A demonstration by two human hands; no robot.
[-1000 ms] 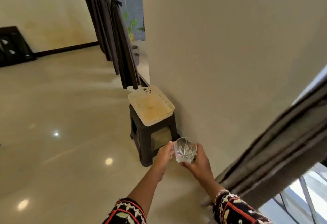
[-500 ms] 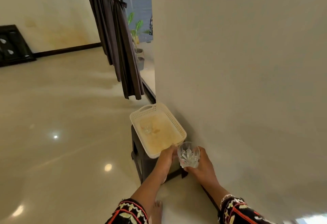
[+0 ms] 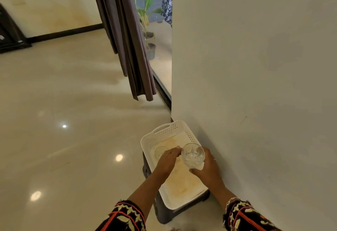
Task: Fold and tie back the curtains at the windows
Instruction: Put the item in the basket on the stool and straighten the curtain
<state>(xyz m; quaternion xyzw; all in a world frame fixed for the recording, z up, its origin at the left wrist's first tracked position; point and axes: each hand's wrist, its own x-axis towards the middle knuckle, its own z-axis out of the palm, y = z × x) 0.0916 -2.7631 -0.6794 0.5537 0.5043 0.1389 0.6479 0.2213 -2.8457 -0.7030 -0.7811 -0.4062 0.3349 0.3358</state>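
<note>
Both hands (image 3: pixel 167 163) (image 3: pixel 209 168) cup the cut glass (image 3: pixel 193 155) over the white basket (image 3: pixel 160 134); lower it gently, upright, near the wall-side edge.

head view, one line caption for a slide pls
Both hands hold a cut glass above a white tray beside the wall.

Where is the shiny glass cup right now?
The glass cup is low in the head view, right of centre, held between both hands over the white basket, close to the wall.
</note>
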